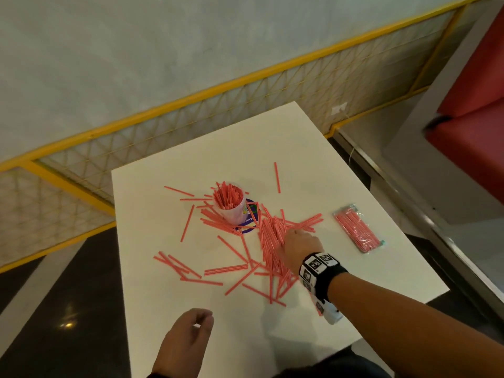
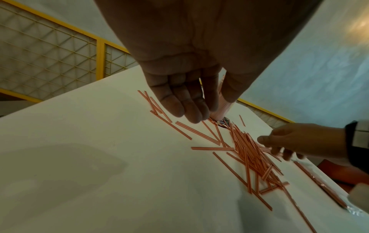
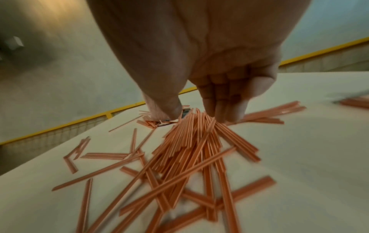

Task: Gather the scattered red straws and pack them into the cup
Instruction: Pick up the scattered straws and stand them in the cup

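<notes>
The right hand (image 1: 298, 245) is lowered onto the dense pile of red straws (image 1: 272, 241), thumb and fingers (image 3: 225, 104) curled in around the far ends of a bunch; whether the pinch has fully closed cannot be told. The left hand (image 1: 185, 342) hangs above the near tabletop (image 1: 152, 296), fingers relaxed, holding nothing. The straws are thin, straight, pale-striped tubes, judged very light, smooth and slippery, stiff along their length but easily creased; they should be taken as an aligned bunch near mid-length, since an end grip is likely to let them fan out and slide. Loose straws lie scattered around the upright white cup (image 1: 231, 211), already closely packed with straws and probably easy to tip. A sealed clear packet of straws (image 1: 357, 231) lies to the right, well apart.
</notes>
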Action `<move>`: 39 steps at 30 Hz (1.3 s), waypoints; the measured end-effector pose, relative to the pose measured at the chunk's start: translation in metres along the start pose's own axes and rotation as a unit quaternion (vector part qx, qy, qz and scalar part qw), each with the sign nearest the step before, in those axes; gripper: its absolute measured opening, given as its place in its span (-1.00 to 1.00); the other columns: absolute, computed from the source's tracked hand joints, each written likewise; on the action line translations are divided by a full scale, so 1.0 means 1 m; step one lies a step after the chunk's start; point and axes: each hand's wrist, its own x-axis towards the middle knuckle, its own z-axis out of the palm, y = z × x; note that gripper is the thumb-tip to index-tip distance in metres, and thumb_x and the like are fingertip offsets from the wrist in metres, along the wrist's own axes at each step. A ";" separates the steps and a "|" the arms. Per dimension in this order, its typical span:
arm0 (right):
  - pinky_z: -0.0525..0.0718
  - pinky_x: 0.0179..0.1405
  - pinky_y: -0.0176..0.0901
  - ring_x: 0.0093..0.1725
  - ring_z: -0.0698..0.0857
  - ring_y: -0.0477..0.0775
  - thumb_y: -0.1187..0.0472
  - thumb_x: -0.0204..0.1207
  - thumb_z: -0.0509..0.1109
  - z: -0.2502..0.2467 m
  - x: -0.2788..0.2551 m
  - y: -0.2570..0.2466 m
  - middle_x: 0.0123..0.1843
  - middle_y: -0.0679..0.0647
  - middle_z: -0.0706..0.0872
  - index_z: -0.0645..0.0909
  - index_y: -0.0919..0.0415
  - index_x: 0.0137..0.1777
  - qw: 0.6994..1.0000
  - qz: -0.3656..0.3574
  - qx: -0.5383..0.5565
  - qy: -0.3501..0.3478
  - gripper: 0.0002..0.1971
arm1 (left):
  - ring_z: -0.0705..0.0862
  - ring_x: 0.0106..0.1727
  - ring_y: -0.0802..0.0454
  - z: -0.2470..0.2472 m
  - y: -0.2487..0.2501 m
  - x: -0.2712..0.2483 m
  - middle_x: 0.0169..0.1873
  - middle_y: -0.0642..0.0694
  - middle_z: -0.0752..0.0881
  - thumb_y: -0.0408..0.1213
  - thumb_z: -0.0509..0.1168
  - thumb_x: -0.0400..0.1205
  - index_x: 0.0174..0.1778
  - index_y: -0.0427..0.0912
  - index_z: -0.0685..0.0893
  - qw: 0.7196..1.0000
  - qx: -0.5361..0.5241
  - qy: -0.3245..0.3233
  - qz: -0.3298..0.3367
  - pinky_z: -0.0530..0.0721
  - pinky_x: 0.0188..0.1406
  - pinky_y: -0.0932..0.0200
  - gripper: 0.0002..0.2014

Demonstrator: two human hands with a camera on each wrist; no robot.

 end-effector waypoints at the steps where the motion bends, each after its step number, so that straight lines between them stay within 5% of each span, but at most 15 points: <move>1: 0.70 0.10 0.06 0.10 0.73 0.22 -0.20 0.65 0.23 0.001 0.000 -0.003 0.23 0.15 0.72 0.59 0.17 0.29 1.000 0.020 0.009 -0.021 -0.53 | 0.71 -0.07 0.41 -0.002 -0.002 -0.001 -0.05 0.22 0.80 -0.11 0.39 0.70 0.00 0.22 0.73 1.000 0.003 -0.003 0.000 0.59 -0.08 0.38 -0.93; 4: 0.74 0.11 0.05 0.11 0.76 0.20 -0.22 0.61 0.35 0.009 0.005 -0.011 0.20 0.14 0.75 0.56 0.20 0.29 0.997 0.060 0.026 -0.047 -0.50 | 0.74 -0.09 0.32 -0.010 -0.012 -0.003 -0.02 0.24 0.79 -0.05 0.36 0.72 0.02 0.24 0.71 1.000 0.018 -0.014 -0.001 0.66 0.03 0.25 -0.95; 8: 0.76 0.16 0.13 0.23 0.76 0.26 0.19 0.75 0.15 0.021 0.019 -0.017 0.29 0.20 0.73 0.54 0.24 0.42 0.995 0.058 0.053 -0.062 -0.68 | 0.72 0.00 0.32 -0.021 -0.018 0.000 0.04 0.26 0.75 -0.01 0.29 0.75 0.06 0.26 0.65 0.998 0.044 -0.032 0.006 0.66 0.12 0.26 -0.95; 11: 0.76 -0.01 0.06 0.02 0.76 0.25 0.27 0.73 0.12 0.010 0.017 -0.016 0.11 0.17 0.76 0.55 0.20 0.26 0.991 0.061 0.097 -0.065 -0.77 | 0.69 0.04 0.35 -0.026 -0.015 0.003 0.07 0.28 0.72 0.03 0.25 0.77 0.14 0.23 0.63 0.997 0.063 -0.048 0.006 0.59 0.08 0.36 -0.90; 15: 0.68 -0.12 -0.05 -0.14 0.68 0.11 0.21 0.77 0.14 -0.006 0.012 -0.004 0.01 0.13 0.73 0.51 0.20 0.19 0.980 0.072 0.162 -0.087 -0.85 | 0.71 0.00 0.36 -0.023 0.002 0.011 0.04 0.25 0.76 -0.02 0.29 0.76 0.08 0.19 0.68 0.998 0.035 -0.040 0.013 0.60 0.03 0.37 -0.92; 20: 0.58 -0.18 0.00 -0.25 0.58 0.03 -0.01 0.83 0.03 -0.027 -0.004 0.018 -0.20 0.02 0.61 0.47 0.15 -0.03 0.969 -0.022 0.241 -0.050 -0.68 | 0.76 -0.07 0.18 0.002 0.055 0.034 -0.13 0.08 0.82 -0.04 0.30 0.76 -0.04 0.09 0.74 0.996 -0.069 -0.051 0.011 0.73 0.16 -0.05 -0.86; 24: 0.68 -0.23 0.07 -0.32 0.55 -0.03 -0.06 0.83 0.03 -0.047 -0.045 0.010 -0.25 -0.02 0.59 0.45 0.06 -0.05 0.948 -0.108 0.292 -0.057 -0.69 | 0.82 -0.04 0.05 0.029 0.119 0.063 -0.15 0.03 0.85 0.30 0.26 0.68 -0.09 -0.02 0.78 0.982 -0.171 -0.079 -0.001 0.75 0.20 -0.17 -0.55; 28: 0.78 -0.22 -0.01 -0.20 0.79 0.09 0.05 0.83 0.06 -0.055 -0.074 -0.008 -0.01 0.11 0.77 0.51 0.11 0.24 0.933 -0.188 0.288 -0.106 -0.77 | 0.81 -0.02 0.04 0.063 0.159 0.085 -0.15 0.05 0.85 0.67 0.20 0.39 -0.04 -0.05 0.80 0.959 -0.227 -0.158 -0.063 0.74 0.27 -0.12 -0.20; 30: 0.70 -0.05 0.02 0.05 0.77 0.29 0.23 0.81 0.13 -0.056 -0.080 -0.015 0.13 0.27 0.74 0.50 0.31 0.37 0.946 -0.200 0.233 -0.104 -0.74 | 0.82 0.15 -0.02 0.077 0.164 0.085 0.03 -0.03 0.88 0.42 0.29 0.57 0.12 -0.15 0.82 0.927 -0.318 -0.165 -0.110 0.69 0.40 -0.16 -0.34; 32: 0.60 -0.03 -0.05 0.11 0.72 0.34 0.26 0.81 0.12 -0.055 -0.082 -0.017 0.14 0.32 0.70 0.47 0.40 0.42 0.949 -0.184 0.241 -0.092 -0.71 | 0.82 0.20 -0.07 0.081 0.167 0.079 0.04 -0.08 0.90 0.07 0.19 0.80 0.03 -0.26 0.82 0.900 -0.385 -0.159 -0.131 0.67 0.43 -0.13 -0.54; 34: 0.55 -0.29 -0.25 -0.20 0.70 0.21 0.16 0.84 0.13 -0.056 -0.083 -0.017 -0.06 0.19 0.67 0.49 0.25 0.41 0.915 -0.182 0.341 -0.118 -0.73 | 0.82 0.20 -0.14 0.079 0.166 0.076 0.04 -0.13 0.90 -0.02 0.10 0.86 -0.06 -0.29 0.78 0.880 -0.434 -0.129 -0.148 0.70 0.38 -0.14 -0.52; 36: 0.53 -0.50 -0.23 -0.44 0.56 0.04 0.01 0.81 0.21 -0.056 -0.084 -0.015 -0.18 0.11 0.63 0.51 -0.04 0.23 0.865 -0.140 0.450 -0.172 -0.88 | 0.84 0.14 -0.21 0.076 0.158 0.076 0.05 -0.21 0.88 0.00 0.08 0.87 -0.07 -0.29 0.63 0.843 -0.502 -0.096 -0.167 0.70 0.38 -0.22 -0.56; 39: 0.55 -0.51 -0.11 -0.48 0.52 0.01 -0.12 0.71 0.36 -0.053 -0.088 -0.013 -0.09 0.15 0.68 0.54 0.14 0.20 0.788 -0.042 0.562 -0.248 -0.68 | 0.78 -0.21 -0.16 0.062 0.151 0.076 -0.24 -0.21 0.78 -0.01 0.11 0.86 -0.11 -0.19 0.49 0.794 -0.583 -0.035 -0.171 0.75 0.19 -0.22 -0.64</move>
